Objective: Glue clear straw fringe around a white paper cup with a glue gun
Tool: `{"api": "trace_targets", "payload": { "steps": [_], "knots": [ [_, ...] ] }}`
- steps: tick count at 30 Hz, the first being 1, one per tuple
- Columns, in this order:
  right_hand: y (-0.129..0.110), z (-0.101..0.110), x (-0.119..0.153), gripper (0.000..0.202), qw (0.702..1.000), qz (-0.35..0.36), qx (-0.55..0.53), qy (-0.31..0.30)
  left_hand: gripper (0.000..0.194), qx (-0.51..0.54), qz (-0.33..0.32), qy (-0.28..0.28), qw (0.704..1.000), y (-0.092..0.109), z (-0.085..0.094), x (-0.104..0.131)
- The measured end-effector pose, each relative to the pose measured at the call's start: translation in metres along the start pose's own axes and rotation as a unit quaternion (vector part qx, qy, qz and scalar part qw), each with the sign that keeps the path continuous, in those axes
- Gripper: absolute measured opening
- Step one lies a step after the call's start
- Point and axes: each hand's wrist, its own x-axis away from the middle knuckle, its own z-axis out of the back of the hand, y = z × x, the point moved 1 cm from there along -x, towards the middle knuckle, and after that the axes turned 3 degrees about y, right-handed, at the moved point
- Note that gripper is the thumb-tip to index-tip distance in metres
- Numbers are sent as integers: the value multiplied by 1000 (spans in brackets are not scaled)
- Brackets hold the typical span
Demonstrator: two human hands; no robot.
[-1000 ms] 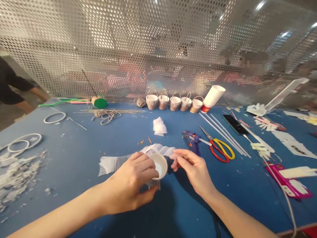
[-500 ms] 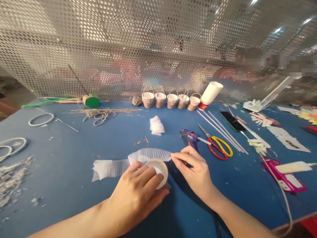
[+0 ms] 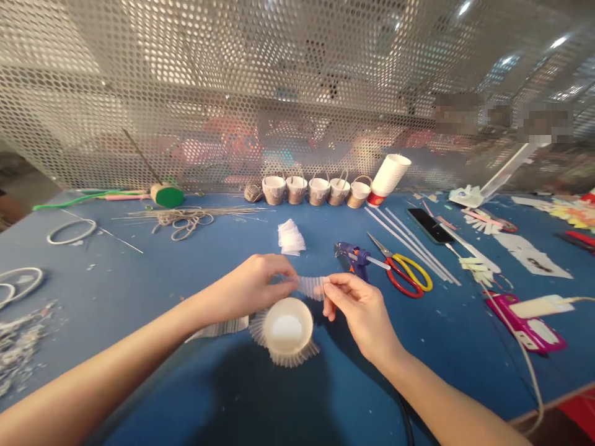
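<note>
A round white paper cup (image 3: 289, 328) stands on the blue table, its open top facing me. Pleated, see-through white ribbon is wrapped around its side and fans out below the rim. Just beyond the cup, a stretch of the pleated ribbon (image 3: 311, 287) runs between my hands. My left hand (image 3: 264, 282) pinches its left end, and my right hand (image 3: 356, 303) pinches the right end between thumb and fingers. Another flat piece of ribbon (image 3: 220, 328) lies partly hidden under my left forearm. A small pile of pleated ribbon (image 3: 291, 237) rests farther back.
A purple glue gun (image 3: 356, 255) and red-yellow scissors (image 3: 404, 272) lie right of centre, near white glue sticks (image 3: 413, 248) and a phone (image 3: 430, 225). Several small baskets (image 3: 296, 190) and stacked paper cups (image 3: 390, 176) line the back. Twine (image 3: 183, 220) lies left.
My left hand has let go of the cup and moved up to pinch the ribbon. The cup now stands by itself. My right hand still pinches ribbon.
</note>
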Motion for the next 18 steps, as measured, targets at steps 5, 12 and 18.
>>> {"api": "trace_targets", "payload": {
  "steps": [5, 12, 18],
  "knots": [
    [5, 3, -4, 20, 1000, -29, 0, 7, 16, 103, 60, -47, 992, -14, 7, -9],
    [-2, 12, 4, 10, 980, 35, 191, -39, 16, 149, 14, -93, 984, -24, 0, -11],
    [-14, 11, 13, 6, 952, 125, 261, -100, 20, 166, -53, -139, 975, -24, 0, -16]
  ]
}}
